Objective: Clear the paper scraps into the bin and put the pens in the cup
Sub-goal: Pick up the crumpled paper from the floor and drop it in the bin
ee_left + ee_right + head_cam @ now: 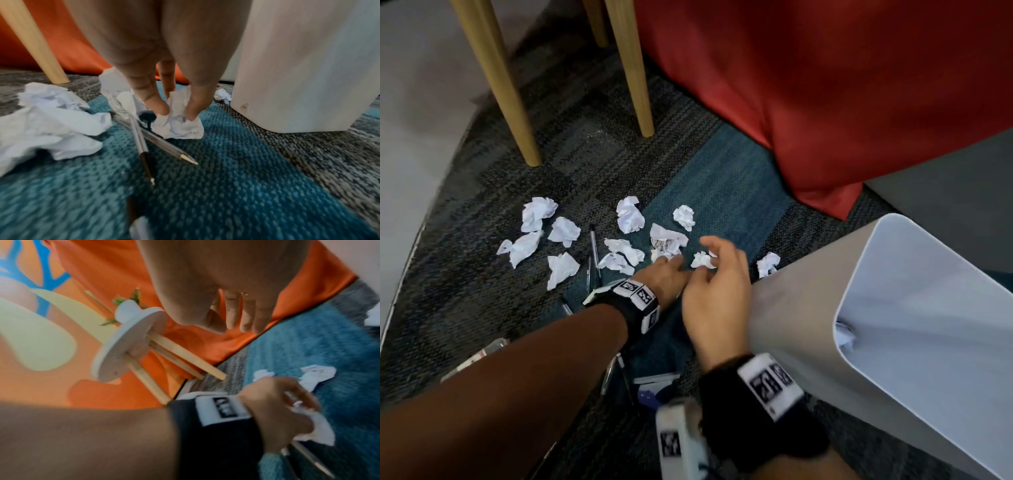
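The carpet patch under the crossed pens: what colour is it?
Teal blue carpet, beside grey speckled carpet; the left wrist view shows it best.

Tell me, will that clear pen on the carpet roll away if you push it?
Probably not far. The clear pen lies on nubbly carpet, which should slow rolling. It also crosses another pen, so a push might shift both. It looks thin, stiff and likely light, so easy to lift.

No words or numbers can be read. The wristbands (639, 294) carry black-and-white square code markers, not text. A small round sticker (244, 107) low on the bin (308, 65) bears marks too blurred to make out.
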The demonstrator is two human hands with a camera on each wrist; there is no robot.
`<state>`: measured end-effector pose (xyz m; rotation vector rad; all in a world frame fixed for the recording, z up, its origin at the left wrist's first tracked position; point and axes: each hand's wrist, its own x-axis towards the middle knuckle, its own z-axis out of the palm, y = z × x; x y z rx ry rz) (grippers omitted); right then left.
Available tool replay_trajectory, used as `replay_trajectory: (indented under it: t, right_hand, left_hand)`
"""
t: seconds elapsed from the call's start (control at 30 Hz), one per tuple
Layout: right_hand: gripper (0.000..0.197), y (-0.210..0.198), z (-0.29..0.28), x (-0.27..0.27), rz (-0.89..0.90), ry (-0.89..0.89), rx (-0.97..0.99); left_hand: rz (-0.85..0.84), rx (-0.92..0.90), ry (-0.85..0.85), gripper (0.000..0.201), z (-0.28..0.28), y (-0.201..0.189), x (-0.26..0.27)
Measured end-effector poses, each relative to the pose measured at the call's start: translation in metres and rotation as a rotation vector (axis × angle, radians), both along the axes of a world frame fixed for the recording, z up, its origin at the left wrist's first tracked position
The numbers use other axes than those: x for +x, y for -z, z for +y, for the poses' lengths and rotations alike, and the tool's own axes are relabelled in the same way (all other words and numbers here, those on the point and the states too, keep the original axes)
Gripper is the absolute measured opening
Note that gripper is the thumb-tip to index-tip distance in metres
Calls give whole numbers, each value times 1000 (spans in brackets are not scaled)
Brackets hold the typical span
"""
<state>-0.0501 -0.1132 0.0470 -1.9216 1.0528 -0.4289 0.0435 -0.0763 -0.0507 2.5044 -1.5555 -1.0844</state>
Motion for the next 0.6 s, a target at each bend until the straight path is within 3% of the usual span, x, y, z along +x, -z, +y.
replay_trajectory:
  t: [0.17, 0.27, 0.5, 0.6]
  right_hand:
    - [42, 73, -30, 27, 147, 185, -46]
    - [48, 101, -42, 31, 277, 276, -32]
    - [79, 120, -73, 48, 467, 431, 138]
    - [73, 125, -88, 49, 608, 431, 225]
  left_hand:
    - [24, -96, -55, 26, 32, -3, 14]
    - [43, -180, -129, 30, 52, 2, 25]
    - [17, -248, -218, 34, 79, -6, 32]
    - [21, -270, -221, 39, 86, -12, 33]
